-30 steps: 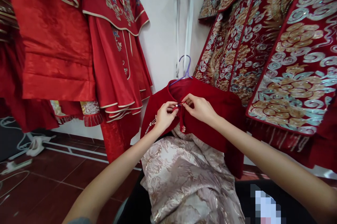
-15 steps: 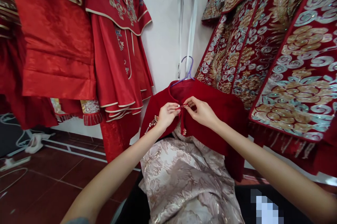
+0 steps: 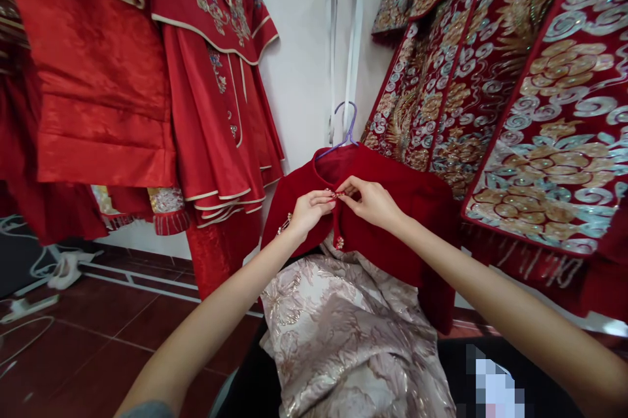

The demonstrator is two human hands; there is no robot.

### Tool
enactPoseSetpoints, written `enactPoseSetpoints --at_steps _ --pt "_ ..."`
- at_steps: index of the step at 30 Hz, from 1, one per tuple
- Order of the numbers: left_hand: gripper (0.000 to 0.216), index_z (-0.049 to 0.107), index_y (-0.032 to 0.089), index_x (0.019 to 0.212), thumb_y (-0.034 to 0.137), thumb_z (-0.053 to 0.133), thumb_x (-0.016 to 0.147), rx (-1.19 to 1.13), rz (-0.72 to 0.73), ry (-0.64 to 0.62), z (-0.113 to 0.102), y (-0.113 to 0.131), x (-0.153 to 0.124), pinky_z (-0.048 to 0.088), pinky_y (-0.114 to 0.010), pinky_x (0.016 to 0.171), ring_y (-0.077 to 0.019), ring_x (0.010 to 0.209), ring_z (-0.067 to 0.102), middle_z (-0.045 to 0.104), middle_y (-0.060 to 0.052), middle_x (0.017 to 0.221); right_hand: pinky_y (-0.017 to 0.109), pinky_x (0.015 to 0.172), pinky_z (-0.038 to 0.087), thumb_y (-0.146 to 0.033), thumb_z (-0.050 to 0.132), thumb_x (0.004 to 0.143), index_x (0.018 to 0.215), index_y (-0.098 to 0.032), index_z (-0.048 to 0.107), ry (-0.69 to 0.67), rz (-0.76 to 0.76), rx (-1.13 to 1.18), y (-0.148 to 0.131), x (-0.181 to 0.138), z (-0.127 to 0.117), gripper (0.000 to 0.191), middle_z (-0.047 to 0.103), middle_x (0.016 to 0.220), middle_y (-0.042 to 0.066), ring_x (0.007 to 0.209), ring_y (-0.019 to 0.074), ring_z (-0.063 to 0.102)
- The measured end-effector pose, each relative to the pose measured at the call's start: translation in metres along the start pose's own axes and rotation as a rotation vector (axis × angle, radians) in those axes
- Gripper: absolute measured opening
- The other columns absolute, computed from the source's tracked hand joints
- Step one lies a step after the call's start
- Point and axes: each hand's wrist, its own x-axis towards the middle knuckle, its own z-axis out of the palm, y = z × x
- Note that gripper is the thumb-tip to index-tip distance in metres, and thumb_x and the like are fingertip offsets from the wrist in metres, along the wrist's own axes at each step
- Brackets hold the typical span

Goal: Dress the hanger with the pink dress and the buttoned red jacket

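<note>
A short dark red jacket (image 3: 417, 222) is on a purple hanger (image 3: 348, 130), its front toward me. My left hand (image 3: 312, 214) pinches the front edge just below the collar, fingertips together. From the other side my right hand (image 3: 370, 203) pinches the opposite front edge with thumb and forefinger. The fingertips of both hands nearly meet there, over a small fastening that they mostly cover. Lower on the opening sits a jewelled button (image 3: 339, 243). A beaded ornament (image 3: 285, 223) shows beside my left wrist. Under the jacket, shiny pale floral fabric (image 3: 343, 333) spreads over my lap.
Red garments with cream piping (image 3: 216, 117) hang at the left. A heavily embroidered red and gold garment (image 3: 554, 143) hangs close on the right. White straps (image 3: 354, 32) run down the wall. White shoes (image 3: 66, 271) and a rack's base bar (image 3: 147, 280) are at lower left.
My fingertips have come closer together at the jacket's front opening, the right hand shifting slightly left. The whole view has shifted a little.
</note>
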Motion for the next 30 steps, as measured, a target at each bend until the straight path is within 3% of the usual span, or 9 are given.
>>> enactPoseSetpoints --at_steps 10,17,23,30 --pt "0.025 0.072 0.011 0.080 0.011 0.080 0.056 0.153 0.029 -0.057 -0.001 0.006 0.016 0.049 -0.037 0.094 -0.0153 0.080 0.067 0.074 -0.006 0.081 0.024 0.069 0.047 -0.020 0.060 0.083 0.092 -0.024 0.062 -0.096 0.001 -0.071 0.011 0.008 -0.006 0.011 0.070 0.086 -0.002 0.079 0.0134 0.065" --pt "0.027 0.073 0.011 0.081 0.015 0.082 0.056 0.156 0.032 -0.034 0.001 0.004 0.014 0.049 -0.039 0.095 -0.0176 0.082 0.068 0.074 -0.009 0.085 0.025 0.069 0.049 -0.027 0.054 0.088 0.095 -0.023 0.059 0.003 0.020 -0.028 0.019 0.003 0.008 0.010 0.070 0.088 0.001 0.080 0.0152 0.066" --pt "0.026 0.072 0.011 0.078 0.021 0.083 0.057 0.168 0.056 -0.019 0.006 0.002 0.018 0.051 -0.037 0.091 -0.0176 0.080 0.069 0.074 -0.008 0.081 0.026 0.068 0.050 -0.027 0.052 0.089 0.099 -0.023 0.059 0.005 0.001 0.013 0.021 0.001 0.009 0.012 0.070 0.092 0.001 0.084 0.0162 0.066" --pt "0.014 0.073 0.011 0.075 0.014 0.076 0.062 0.358 0.156 0.004 0.005 0.003 0.027 0.055 -0.033 0.081 -0.0164 0.071 0.069 0.074 -0.009 0.077 0.025 0.066 0.048 -0.027 0.052 0.090 0.101 -0.023 0.057 0.083 0.044 -0.056 0.016 -0.001 0.013 0.012 0.069 0.093 0.001 0.084 0.0160 0.065"
